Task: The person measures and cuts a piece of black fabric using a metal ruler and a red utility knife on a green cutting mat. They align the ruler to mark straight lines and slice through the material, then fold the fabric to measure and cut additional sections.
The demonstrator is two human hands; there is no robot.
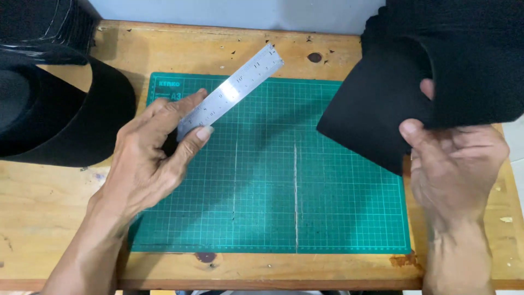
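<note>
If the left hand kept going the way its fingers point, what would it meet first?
The left hand, holding the steel ruler, points up-right over the green cutting mat. Probably the ruler tip reaches bare wooden table near the far edge first; height unclear.

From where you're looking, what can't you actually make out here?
- Head view: black sheet, upper part cut off by the top edge.
- Steel ruler: lower end hidden inside the left hand; markings too small.
- Right hand: fingers hidden behind the sheet.
- Black roll: cut off at the left edge.

green cutting mat (338, 218), wooden table (43, 202), black roll (65, 120)
</note>
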